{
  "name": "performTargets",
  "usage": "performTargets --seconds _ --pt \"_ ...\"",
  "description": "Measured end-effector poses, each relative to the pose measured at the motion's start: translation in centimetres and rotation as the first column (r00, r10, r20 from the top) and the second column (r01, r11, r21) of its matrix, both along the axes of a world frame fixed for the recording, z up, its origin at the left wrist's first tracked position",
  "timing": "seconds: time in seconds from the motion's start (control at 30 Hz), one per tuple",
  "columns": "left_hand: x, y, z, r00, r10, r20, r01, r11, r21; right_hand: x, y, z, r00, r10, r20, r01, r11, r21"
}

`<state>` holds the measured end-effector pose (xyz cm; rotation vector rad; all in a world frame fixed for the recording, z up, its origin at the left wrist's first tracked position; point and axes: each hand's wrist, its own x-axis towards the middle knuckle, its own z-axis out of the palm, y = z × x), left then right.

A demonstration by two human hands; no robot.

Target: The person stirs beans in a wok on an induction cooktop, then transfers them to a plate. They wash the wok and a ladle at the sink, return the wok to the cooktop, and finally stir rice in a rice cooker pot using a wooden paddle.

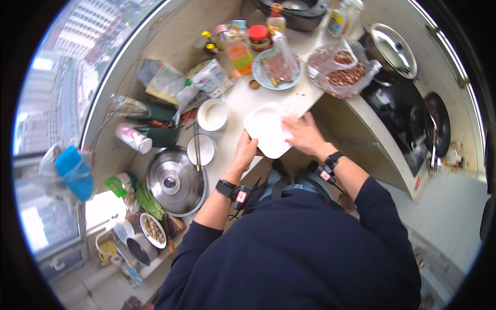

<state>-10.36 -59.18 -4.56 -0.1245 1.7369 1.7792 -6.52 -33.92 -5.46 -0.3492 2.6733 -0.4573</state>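
Observation:
My left hand (245, 152) grips the lower left edge of a white, rounded rectangular dish (266, 130), held over the counter's front edge. My right hand (306, 133) is at the dish's right side, its blurred fingers apart and overlapping the rim. Whether they press on the dish cannot be told. Left of the dish stands a white bowl (212, 115). Nearer me is a round whitish lid or dish (201, 150) with dark chopsticks (197, 149) lying across it. Beyond the dish, a blue-rimmed plate (257, 73) carries a plastic bag of minced meat (279, 69).
A large lidded steel pan (176, 180), green beans (149, 199) and a bowl of chopped food (154, 230) line the left counter. Bottles and a red-lidded jar (259, 37) stand behind. To the right are a bag of reddish nuts (341, 73) and a black stove (399, 112).

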Motion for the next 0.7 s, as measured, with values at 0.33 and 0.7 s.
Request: performTargets --seconds 0.33,0.7 --pt "1.9 -0.3 -5.1 0.965 0.218 0.144 -0.217 0.976 -0.027 3.6 5.4 -3.2 0.929 -0.250 -0.272 0.195 0.957 -0.214" --pt "3.0 -0.9 -10.6 0.854 0.492 0.167 -0.484 0.871 -0.089 12.7 13.6 -2.4 0.837 -0.547 0.006 0.486 0.738 -0.469"
